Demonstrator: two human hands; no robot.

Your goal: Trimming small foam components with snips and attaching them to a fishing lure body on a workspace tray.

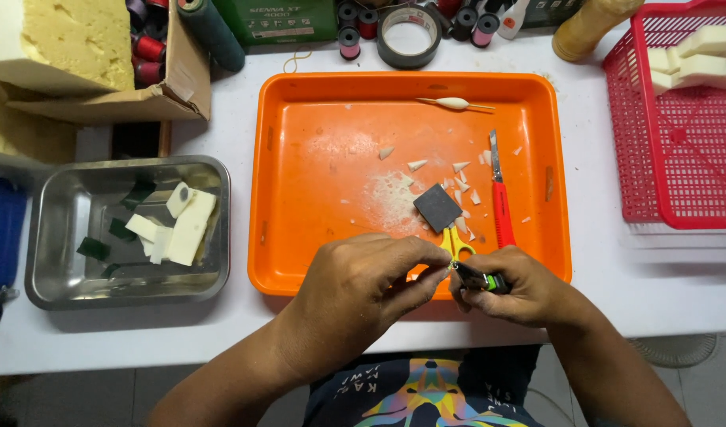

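Small green-black tool [481, 279] between right hand [515, 286] fingers [467, 289], left hand [363, 286] fingers touching.

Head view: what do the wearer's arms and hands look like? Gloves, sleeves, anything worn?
Both hands, left hand and right hand, are bare: no gloves, and no rings or watch that I can make out. Forearms are uncovered to the frame edge, no sleeves visible. Between them shows a dark shirt with a multicoloured print.

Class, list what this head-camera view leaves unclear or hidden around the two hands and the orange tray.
- Head view: what the left hand pinches; its fingers cover it.
- Black-and-green tool in the right hand: mostly covered by that hand's fingers.
- Yellow-handled scissors: blades hidden under the dark grey square block.
- Red plastic basket: cut by the right edge.
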